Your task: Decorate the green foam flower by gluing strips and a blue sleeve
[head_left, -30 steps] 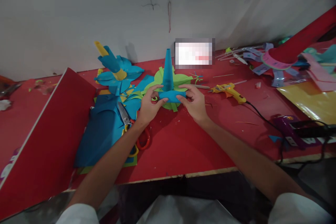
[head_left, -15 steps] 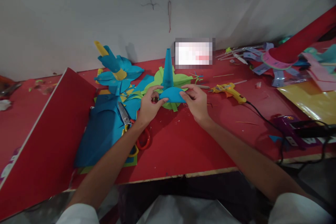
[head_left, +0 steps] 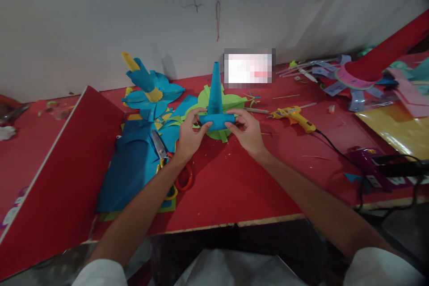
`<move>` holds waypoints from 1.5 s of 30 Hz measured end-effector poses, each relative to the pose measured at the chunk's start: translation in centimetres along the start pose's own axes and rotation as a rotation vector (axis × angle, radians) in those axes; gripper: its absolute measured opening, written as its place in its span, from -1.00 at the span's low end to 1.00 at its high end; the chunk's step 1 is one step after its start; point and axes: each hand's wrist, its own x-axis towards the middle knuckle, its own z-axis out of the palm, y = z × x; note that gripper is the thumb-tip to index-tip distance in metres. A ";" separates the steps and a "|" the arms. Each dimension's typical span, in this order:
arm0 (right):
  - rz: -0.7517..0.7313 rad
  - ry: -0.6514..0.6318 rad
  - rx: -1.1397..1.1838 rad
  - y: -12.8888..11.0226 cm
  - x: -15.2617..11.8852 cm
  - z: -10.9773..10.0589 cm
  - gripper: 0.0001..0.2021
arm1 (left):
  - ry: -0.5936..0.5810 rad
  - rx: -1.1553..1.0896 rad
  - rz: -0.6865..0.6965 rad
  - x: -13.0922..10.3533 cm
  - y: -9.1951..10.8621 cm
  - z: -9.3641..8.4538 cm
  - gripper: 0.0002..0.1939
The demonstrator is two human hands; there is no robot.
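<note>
The curled blue piece (head_left: 217, 122) lies right between the two hands, its long axis running from 9 to 3 o'clock across the person's front, so neither hand is nearer to it than the other. The left hand (head_left: 191, 136) pinches its 9 o'clock end and the right hand (head_left: 248, 135) its 3 o'clock end, thumbs on the near side and fingers curled behind, partly hidden. Just beyond the piece, at 12 o'clock, a tall blue cone (head_left: 215, 89) stands upright, at right angles to that axis; its foot is hidden, and whether piece and cone touch, I cannot tell. Green leaf shapes (head_left: 236, 101) spread out around the cone and show under the piece. The scissors (head_left: 160, 145) lie near the left hand at 8 o'clock, their handles partly behind the left forearm, on the edge of the blue sheets (head_left: 124, 176). Farther out at 8 o'clock, a red panel (head_left: 70, 161) leans up and bounds that side. From the right hand, the yellow glue gun (head_left: 296, 118) lies at about 2 o'clock, nozzle pointing back towards 9. The widest stretch of red table (head_left: 234, 187) runs towards 6 o'clock, between the forearms, down to the near edge; at 12 o'clock the wall (head_left: 134, 13) limits reach.
</note>
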 end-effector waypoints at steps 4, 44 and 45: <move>-0.016 0.016 -0.040 0.1 0.1 -0.2 -0.66 | -0.022 0.004 0.026 0.0 -0.1 -0.1 -0.54; -0.021 -0.026 0.039 -0.1 0.0 0.1 -0.55 | -0.077 0.040 0.081 -0.2 0.2 0.3 -0.53; -0.027 -0.021 0.030 -0.1 0.0 0.1 -0.56 | -0.079 0.038 0.079 -0.2 0.3 0.3 -0.53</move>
